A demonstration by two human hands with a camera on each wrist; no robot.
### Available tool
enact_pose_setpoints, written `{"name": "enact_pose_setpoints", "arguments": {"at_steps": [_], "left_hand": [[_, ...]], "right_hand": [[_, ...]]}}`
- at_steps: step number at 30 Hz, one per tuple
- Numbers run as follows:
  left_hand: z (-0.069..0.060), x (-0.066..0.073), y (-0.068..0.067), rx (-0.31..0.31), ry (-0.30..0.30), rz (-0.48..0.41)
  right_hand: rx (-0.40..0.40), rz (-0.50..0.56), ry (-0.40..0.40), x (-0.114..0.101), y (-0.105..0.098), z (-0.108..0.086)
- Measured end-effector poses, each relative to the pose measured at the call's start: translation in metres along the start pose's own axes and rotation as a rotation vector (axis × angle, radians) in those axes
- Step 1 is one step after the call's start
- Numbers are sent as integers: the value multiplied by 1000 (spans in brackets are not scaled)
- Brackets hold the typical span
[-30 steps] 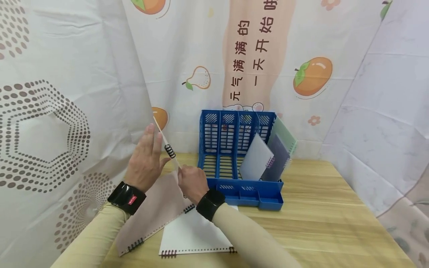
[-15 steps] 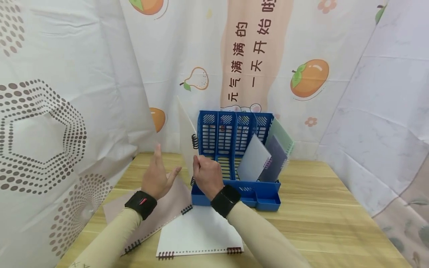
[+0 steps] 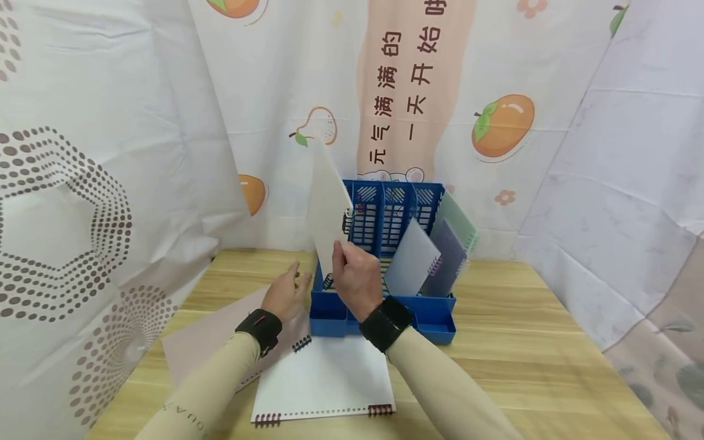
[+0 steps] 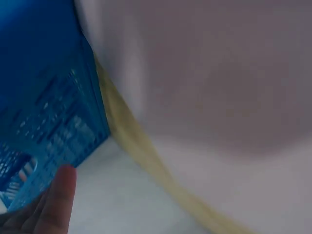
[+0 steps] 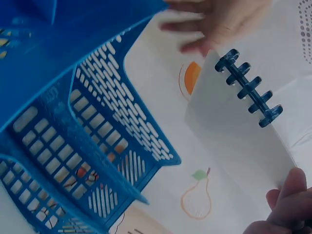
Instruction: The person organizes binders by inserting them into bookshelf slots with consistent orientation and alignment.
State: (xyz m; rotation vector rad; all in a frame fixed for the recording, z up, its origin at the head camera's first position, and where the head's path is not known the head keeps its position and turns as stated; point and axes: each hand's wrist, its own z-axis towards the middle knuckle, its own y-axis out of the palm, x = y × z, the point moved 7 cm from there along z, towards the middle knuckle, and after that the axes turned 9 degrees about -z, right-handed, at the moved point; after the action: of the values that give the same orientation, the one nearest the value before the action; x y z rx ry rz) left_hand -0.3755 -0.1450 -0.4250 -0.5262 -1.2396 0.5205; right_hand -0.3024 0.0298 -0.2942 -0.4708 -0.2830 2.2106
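My right hand (image 3: 357,278) grips the ringed edge of a spiral notebook (image 3: 328,201) with pale covers and black rings. The notebook stands upright, in front of the leftmost slot of a blue file rack (image 3: 328,330) in the head view. Whether its lower edge touches the rack, I cannot tell. My left hand (image 3: 285,295) is beside the rack's left side with fingers extended, holding nothing. In the right wrist view the left hand (image 5: 219,24) is blurred near the notebook's far end (image 5: 234,126). One left finger (image 4: 59,200) shows before the rack in the left wrist view.
A pinkish notebook (image 3: 220,330) and a white spiral notebook (image 3: 324,379) lie flat on the wooden table (image 3: 511,354). In the rack's right slots lean a white notebook (image 3: 409,260), a dark purple one (image 3: 448,256) and a green one (image 3: 459,223). Curtains hang behind.
My right hand has carried the notebook rightward, from left of the rack to its leftmost slot, turning it more upright. My left hand has come off the notebook and moved right and lower.
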Motion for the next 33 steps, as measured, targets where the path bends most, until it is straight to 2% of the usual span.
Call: {"name": "enact_pose_setpoints", "arguments": {"at_steps": [4, 7, 11, 15, 18, 26, 33], "left_hand": [[3, -3, 15, -42, -81, 2], [2, -6, 23, -49, -120, 3], [4, -5, 28, -20, -101, 16], [6, -2, 30, 10, -89, -36], [9, -1, 34, 13, -105, -77], [10, 0, 36, 16, -109, -61], [9, 2, 34, 12, -110, -38]], "right_hand": [[39, -6, -6, 7, -8, 4], [67, -7, -24, 11, -12, 5], [99, -12, -32, 17, -19, 8], [109, -6, -1, 24, -26, 12], [129, -8, 33, 32, -34, 14], [219, -29, 77, 46, -53, 22], [265, -33, 109, 65, -68, 29]]}}
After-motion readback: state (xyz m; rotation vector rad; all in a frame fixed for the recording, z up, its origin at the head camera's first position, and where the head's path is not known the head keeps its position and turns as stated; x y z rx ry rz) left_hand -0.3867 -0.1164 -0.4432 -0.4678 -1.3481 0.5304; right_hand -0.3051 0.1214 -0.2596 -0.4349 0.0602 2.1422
